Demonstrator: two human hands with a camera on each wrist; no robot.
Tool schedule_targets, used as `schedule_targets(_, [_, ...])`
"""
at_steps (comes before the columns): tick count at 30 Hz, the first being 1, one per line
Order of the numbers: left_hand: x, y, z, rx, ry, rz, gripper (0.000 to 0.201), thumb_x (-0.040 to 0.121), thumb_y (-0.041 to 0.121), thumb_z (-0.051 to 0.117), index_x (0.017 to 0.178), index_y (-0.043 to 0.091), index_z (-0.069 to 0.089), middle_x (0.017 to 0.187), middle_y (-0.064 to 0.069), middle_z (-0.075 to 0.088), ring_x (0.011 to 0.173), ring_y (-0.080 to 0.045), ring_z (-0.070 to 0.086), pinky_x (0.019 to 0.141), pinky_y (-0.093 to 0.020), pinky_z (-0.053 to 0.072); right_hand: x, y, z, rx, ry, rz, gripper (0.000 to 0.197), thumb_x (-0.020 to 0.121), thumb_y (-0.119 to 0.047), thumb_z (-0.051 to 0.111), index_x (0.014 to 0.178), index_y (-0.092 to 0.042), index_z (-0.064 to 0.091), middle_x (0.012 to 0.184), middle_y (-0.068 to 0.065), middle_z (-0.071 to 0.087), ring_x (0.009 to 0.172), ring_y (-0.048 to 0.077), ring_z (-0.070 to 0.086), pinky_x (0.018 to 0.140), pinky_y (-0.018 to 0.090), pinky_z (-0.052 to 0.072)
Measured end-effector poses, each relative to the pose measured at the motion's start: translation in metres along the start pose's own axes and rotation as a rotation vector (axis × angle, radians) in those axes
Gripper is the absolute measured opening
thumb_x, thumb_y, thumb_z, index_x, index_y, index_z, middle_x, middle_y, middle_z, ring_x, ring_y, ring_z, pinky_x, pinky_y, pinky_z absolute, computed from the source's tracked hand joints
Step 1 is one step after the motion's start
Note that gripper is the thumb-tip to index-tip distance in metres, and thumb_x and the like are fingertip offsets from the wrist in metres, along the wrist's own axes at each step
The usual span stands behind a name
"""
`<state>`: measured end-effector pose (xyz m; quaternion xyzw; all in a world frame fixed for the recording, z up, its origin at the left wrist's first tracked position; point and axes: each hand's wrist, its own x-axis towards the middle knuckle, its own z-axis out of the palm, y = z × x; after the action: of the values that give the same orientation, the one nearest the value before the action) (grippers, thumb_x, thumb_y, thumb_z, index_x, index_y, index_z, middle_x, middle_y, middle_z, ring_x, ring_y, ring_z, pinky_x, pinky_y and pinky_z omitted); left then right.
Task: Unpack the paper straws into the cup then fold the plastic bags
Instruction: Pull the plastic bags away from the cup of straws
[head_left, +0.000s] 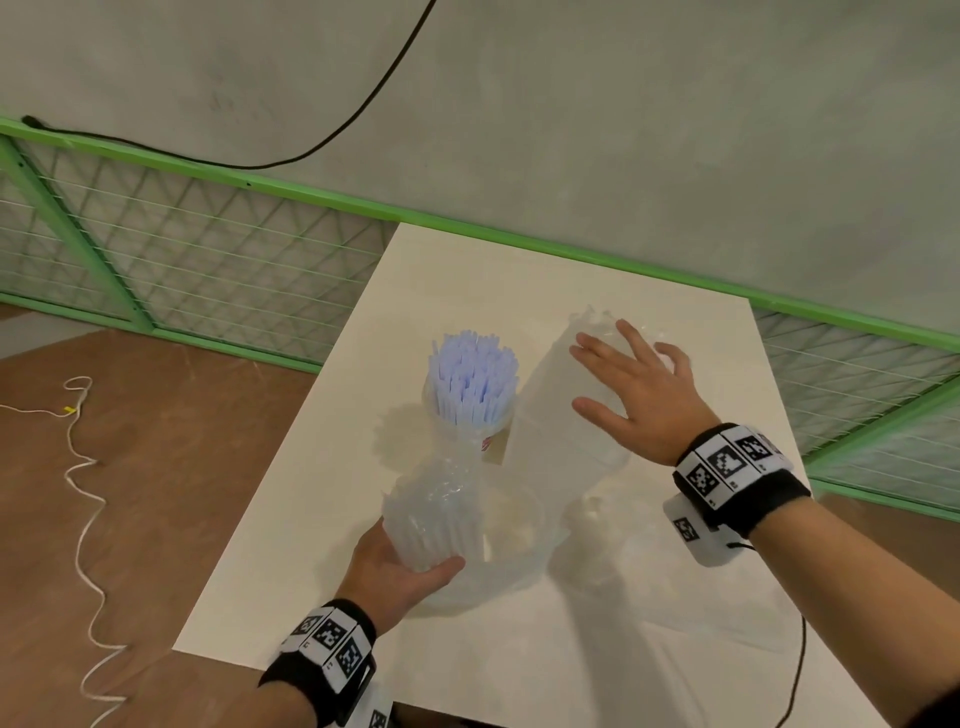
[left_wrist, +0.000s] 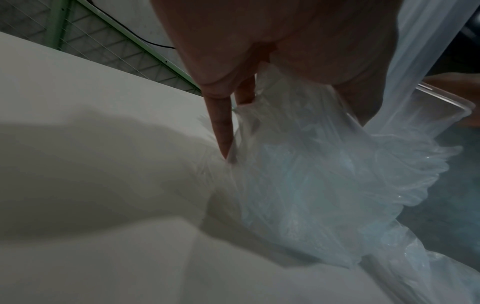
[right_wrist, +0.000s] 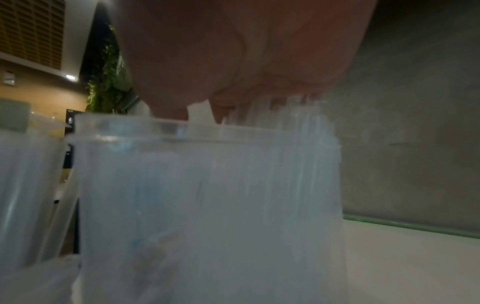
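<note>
On the white table (head_left: 597, 649) a clear cup (head_left: 470, 431) stands full of pale blue paper straws (head_left: 470, 379). My left hand (head_left: 410, 564) grips a crinkled plastic bag of white straws (head_left: 434, 514), held tilted just in front of that cup; the left wrist view shows its fingers (left_wrist: 221, 127) curled round the bag (left_wrist: 324, 185). My right hand (head_left: 628, 384) lies flat with spread fingers on top of a tall bundle of white straws (head_left: 561, 410). In the right wrist view this bundle stands in a clear cup (right_wrist: 182, 205) under the right hand's palm (right_wrist: 233, 61).
Another clear cup rim (head_left: 519, 525) shows beside the held bag. A green mesh railing (head_left: 208, 260) runs behind the table, with a black cable (head_left: 337, 135) above it. A white cord (head_left: 83, 493) lies on the brown floor to the left. The table's left edge is near my left wrist.
</note>
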<state>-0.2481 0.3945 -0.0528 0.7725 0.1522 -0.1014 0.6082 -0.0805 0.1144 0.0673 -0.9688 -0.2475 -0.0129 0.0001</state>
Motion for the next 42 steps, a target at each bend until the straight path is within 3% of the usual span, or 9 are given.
schedule_targets(6, [0.002, -0.001, 0.001, 0.012, -0.006, -0.001, 0.058, 0.058, 0.031, 0.092, 0.106, 0.035, 0.06, 0.098, 0.008, 0.073, 0.093, -0.003, 0.068, 0.086, -0.025, 0.054, 0.024, -0.023, -0.008, 0.028, 0.057, 0.071, 0.061, 0.09, -0.069, 0.038, 0.146, -0.054, 0.018, 0.156, -0.026, 0.022, 0.15, 0.021, 0.007, 0.105, 0.063, 0.016])
schedule_targets(11, [0.0, 0.002, 0.001, -0.011, -0.007, -0.002, 0.054, 0.062, 0.023, 0.091, 0.103, 0.035, 0.06, 0.097, 0.008, 0.073, 0.089, 0.004, 0.067, 0.081, -0.017, 0.052, 0.033, -0.012, 0.005, 0.208, 0.212, 0.077, 0.027, 0.093, -0.038, 0.06, 0.119, -0.032, 0.067, 0.125, -0.005, 0.067, 0.133, 0.027, 0.047, 0.102, 0.06, 0.035])
schedule_targets(13, [-0.001, 0.002, 0.002, -0.015, -0.008, -0.001, 0.053, 0.062, 0.021, 0.091, 0.102, 0.036, 0.059, 0.096, 0.008, 0.073, 0.088, 0.005, 0.066, 0.079, -0.016, 0.051, 0.033, -0.005, 0.003, 0.253, 0.25, 0.044, 0.025, 0.089, -0.034, 0.066, 0.11, -0.024, 0.073, 0.123, 0.001, 0.068, 0.127, 0.031, 0.053, 0.098, 0.06, 0.042])
schedule_targets(17, [0.0, 0.003, 0.002, -0.002, -0.006, 0.001, 0.054, 0.061, 0.026, 0.092, 0.101, 0.04, 0.058, 0.096, 0.01, 0.072, 0.089, 0.003, 0.066, 0.08, -0.019, 0.051, 0.021, -0.011, 0.0, 0.083, 0.205, 0.058, 0.034, 0.094, -0.05, 0.053, 0.123, -0.035, 0.064, 0.15, -0.014, 0.041, 0.145, 0.019, 0.027, 0.107, 0.052, 0.017])
schedule_targets(21, [-0.001, 0.003, 0.002, -0.011, -0.001, 0.005, 0.053, 0.063, 0.019, 0.091, 0.102, 0.036, 0.06, 0.094, 0.01, 0.073, 0.087, 0.006, 0.066, 0.074, -0.012, 0.051, 0.0, -0.044, -0.023, 0.25, 0.471, -0.051, 0.03, 0.092, -0.028, 0.056, 0.12, -0.024, 0.064, 0.117, -0.003, 0.065, 0.111, 0.021, 0.059, 0.089, 0.039, 0.036])
schedule_targets(25, [-0.002, 0.004, 0.001, 0.008, -0.004, 0.006, 0.048, 0.063, 0.022, 0.091, 0.1, 0.035, 0.062, 0.089, 0.015, 0.074, 0.085, 0.006, 0.067, 0.077, -0.015, 0.051, -0.027, -0.086, -0.023, 0.445, -0.046, -0.106, 0.058, 0.09, -0.019, 0.057, 0.144, -0.025, 0.038, 0.119, 0.004, 0.059, 0.102, 0.021, 0.057, 0.09, 0.037, 0.046])
schedule_targets(31, [-0.006, 0.006, 0.002, -0.037, -0.031, 0.011, 0.047, 0.066, 0.013, 0.089, 0.098, 0.034, 0.06, 0.089, 0.032, 0.069, 0.083, 0.011, 0.065, 0.067, -0.003, 0.047, -0.027, -0.105, -0.029, 0.113, 0.234, -0.153, 0.059, 0.073, -0.009, 0.067, 0.129, -0.021, 0.055, 0.12, 0.004, 0.057, 0.102, 0.03, 0.052, 0.076, 0.04, 0.044])
schedule_targets(38, [-0.006, 0.005, 0.002, -0.054, -0.029, -0.001, 0.055, 0.063, 0.021, 0.091, 0.108, 0.032, 0.062, 0.096, 0.018, 0.073, 0.091, 0.004, 0.067, 0.073, -0.009, 0.049, -0.022, -0.115, -0.014, 0.511, -0.199, -0.317, 0.076, 0.083, -0.008, 0.06, 0.15, -0.024, 0.029, 0.15, -0.002, 0.039, 0.134, 0.017, 0.039, 0.107, 0.03, 0.037])
schedule_targets(42, [-0.006, 0.004, 0.001, -0.042, -0.027, -0.01, 0.054, 0.063, 0.024, 0.091, 0.108, 0.033, 0.062, 0.097, 0.016, 0.073, 0.092, 0.004, 0.066, 0.08, -0.017, 0.048, -0.013, -0.114, -0.001, 0.614, -0.211, -0.34, 0.068, 0.078, -0.013, 0.069, 0.141, -0.021, 0.044, 0.128, -0.003, 0.048, 0.117, 0.01, 0.047, 0.098, 0.025, 0.041])
